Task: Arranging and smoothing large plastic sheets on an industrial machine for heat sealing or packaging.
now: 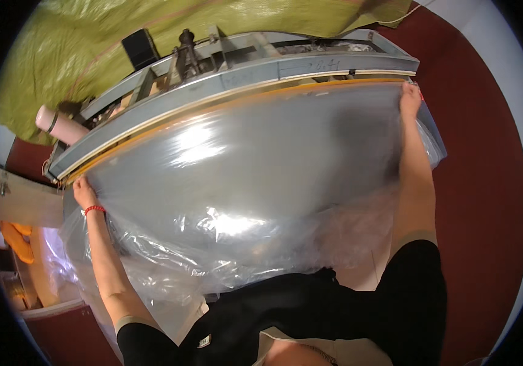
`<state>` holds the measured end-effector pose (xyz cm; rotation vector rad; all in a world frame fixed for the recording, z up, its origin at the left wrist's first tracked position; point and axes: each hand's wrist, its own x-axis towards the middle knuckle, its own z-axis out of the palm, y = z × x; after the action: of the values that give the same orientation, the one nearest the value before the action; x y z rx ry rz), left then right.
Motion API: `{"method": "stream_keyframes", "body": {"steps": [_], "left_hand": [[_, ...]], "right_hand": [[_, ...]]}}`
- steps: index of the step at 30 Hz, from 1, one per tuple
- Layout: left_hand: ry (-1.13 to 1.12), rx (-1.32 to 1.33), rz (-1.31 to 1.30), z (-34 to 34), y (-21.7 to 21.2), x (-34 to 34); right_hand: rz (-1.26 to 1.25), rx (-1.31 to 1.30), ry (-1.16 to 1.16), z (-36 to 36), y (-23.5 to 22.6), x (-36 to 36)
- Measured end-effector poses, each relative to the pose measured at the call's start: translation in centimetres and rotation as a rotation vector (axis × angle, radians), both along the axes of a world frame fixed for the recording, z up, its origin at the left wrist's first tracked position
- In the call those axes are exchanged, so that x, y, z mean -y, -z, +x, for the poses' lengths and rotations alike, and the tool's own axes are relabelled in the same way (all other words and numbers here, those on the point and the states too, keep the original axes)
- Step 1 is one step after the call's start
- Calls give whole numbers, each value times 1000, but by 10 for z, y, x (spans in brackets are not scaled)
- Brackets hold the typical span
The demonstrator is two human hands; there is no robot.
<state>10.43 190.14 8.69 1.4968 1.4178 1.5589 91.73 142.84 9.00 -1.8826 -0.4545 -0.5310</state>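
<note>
A wide sheet of clear plastic film (261, 137) is stretched between my two hands over a grey surface. Its far edge lies along an orange strip (310, 86) on the near side of a long grey metal frame (243, 78). My left hand (83, 193) pinches the film at the strip's left end, a red bead bracelet on the wrist. At the right end, my right hand (411, 100) has closed on the film's other corner. Toward my body the film hangs loose and wrinkled.
A pink bottle (61, 125) lies by the frame's left end. Behind the frame stand a black box-like object (140, 50) and a yellow-green tarp (91, 39). Dark red floor (475, 195) runs along the right. Orange items (17, 241) sit on a shelf at far left.
</note>
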Motion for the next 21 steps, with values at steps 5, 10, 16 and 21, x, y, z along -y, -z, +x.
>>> {"method": "stream_keyframes", "body": {"steps": [5, 10, 16, 21], "left_hand": [[149, 101, 47, 7, 11, -39], [91, 65, 116, 20, 16, -43], [27, 118, -65, 15, -2, -32], [44, 307, -64, 34, -15, -14]], "right_hand": [[101, -51, -13, 23, 7, -10], [84, -14, 166, 31, 7, -6], [282, -124, 21, 4, -47, -4], [276, -241, -166, 0, -45, 1]]}}
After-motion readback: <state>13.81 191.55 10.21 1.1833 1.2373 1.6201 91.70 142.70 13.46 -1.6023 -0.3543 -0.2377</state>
